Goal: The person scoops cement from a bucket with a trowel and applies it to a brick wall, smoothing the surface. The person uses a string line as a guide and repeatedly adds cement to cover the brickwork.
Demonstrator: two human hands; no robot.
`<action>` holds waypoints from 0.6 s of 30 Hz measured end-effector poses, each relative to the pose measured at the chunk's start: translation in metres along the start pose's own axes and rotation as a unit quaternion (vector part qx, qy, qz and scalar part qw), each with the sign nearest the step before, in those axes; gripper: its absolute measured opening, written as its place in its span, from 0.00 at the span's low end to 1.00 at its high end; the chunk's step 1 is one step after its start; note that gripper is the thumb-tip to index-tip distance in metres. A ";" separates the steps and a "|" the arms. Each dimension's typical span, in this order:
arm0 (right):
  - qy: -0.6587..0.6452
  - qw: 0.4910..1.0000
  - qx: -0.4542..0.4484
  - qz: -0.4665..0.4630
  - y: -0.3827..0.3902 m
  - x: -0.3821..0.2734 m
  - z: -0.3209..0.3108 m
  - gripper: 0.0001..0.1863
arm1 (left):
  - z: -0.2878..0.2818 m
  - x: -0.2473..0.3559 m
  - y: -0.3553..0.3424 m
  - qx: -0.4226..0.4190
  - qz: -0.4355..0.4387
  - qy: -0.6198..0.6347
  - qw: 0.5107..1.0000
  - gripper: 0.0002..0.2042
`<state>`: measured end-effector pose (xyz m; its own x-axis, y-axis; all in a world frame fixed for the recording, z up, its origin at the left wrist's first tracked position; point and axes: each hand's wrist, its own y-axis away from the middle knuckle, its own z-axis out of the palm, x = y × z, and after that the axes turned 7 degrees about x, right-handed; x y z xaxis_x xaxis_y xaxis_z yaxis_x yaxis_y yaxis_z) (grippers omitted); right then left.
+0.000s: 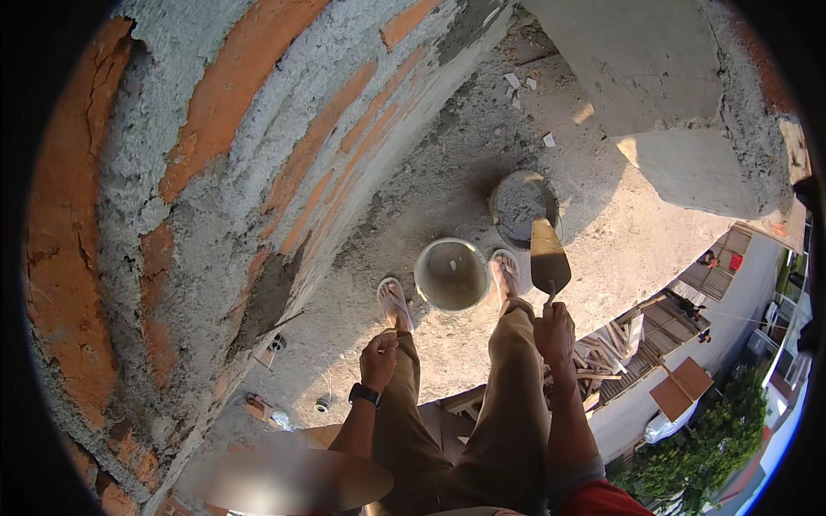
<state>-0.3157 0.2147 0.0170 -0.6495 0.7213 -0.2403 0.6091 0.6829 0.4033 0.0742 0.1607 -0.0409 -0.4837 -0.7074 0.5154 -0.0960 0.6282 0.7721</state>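
My right hand (555, 334) is closed round the handle of a trowel (549, 258), its blade pointing away from me. The blade's tip end overlaps the near edge of a bucket of grey mortar (521, 206) in the view. My left hand (379, 359), with a dark watch on its wrist, hangs over my left leg with curled fingers and nothing visible in them. Between my sandalled feet stands a second, round bucket (451, 275) with greyish-brown contents.
A brick wall (215, 103) with rough mortar joints rises close on my left. At the upper right is a grey plastered block (654, 77). Past the ledge's right edge, wooden scraps (607, 353) and a leafy tree (705, 439) lie lower down. Paper scraps (549, 139) litter the ground.
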 end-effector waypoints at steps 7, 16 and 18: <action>-0.038 0.952 -0.035 -0.300 -0.180 0.087 0.072 0.39 | 0.165 -0.066 -0.052 0.159 -0.098 -0.045 0.981 0.19; -0.004 0.894 -0.147 -0.423 -0.273 0.151 0.094 0.29 | 0.371 -0.120 -0.096 0.329 -0.188 0.152 0.913 0.52; -0.015 0.922 -0.190 -0.338 -0.276 0.159 0.111 0.34 | 0.391 -0.125 -0.116 0.281 -0.344 0.092 0.891 0.54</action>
<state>-0.5363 0.1538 -0.2304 -0.8058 0.1523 -0.5723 -0.1373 0.8920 0.4306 -0.1945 0.3034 -0.3407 0.0036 -0.9965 0.0832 -0.7611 0.0513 0.6466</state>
